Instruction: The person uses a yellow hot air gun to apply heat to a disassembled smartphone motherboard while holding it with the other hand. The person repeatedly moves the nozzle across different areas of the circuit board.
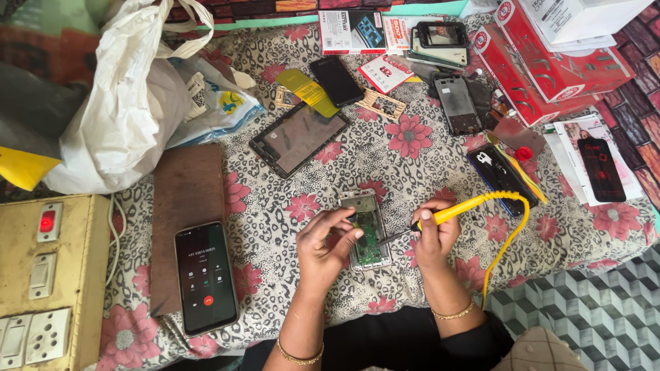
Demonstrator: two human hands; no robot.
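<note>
Pinching down with fingertips together, the left hand (328,240) holds the edge of an opened phone (366,229) lying face-down on the flowered cloth (275,199), its green circuit board bare. The right hand (434,233) is clamped around a yellow soldering iron (450,211), gripped like a pen, its dark tip touching the board just between the two hands. The iron's yellow cord (510,237) loops out past the right hand and drops back toward the wrist. Both wrists wear thin gold bangles.

Left of the left hand, a smartphone (205,276) with a lit call screen rests on a brown wooden board (185,192). Further left still stands a yellowed switch box (48,275) with a glowing red switch.

Just beyond the right hand lies a dark blue phone (500,175), with a small red cap (524,153) near its far end. Beyond the left hand, well apart from it, a tablet frame (298,137) lies tilted, and past that a black phone (336,80) beside a yellow strip (307,91). A gutted phone back (456,104) lies further out from the right hand.

Farthest off, a white plastic bag (120,110) slumps to the far left, small printed boxes (352,31) line the back edge, and long red cartons (543,65) are stacked at the far right.
</note>
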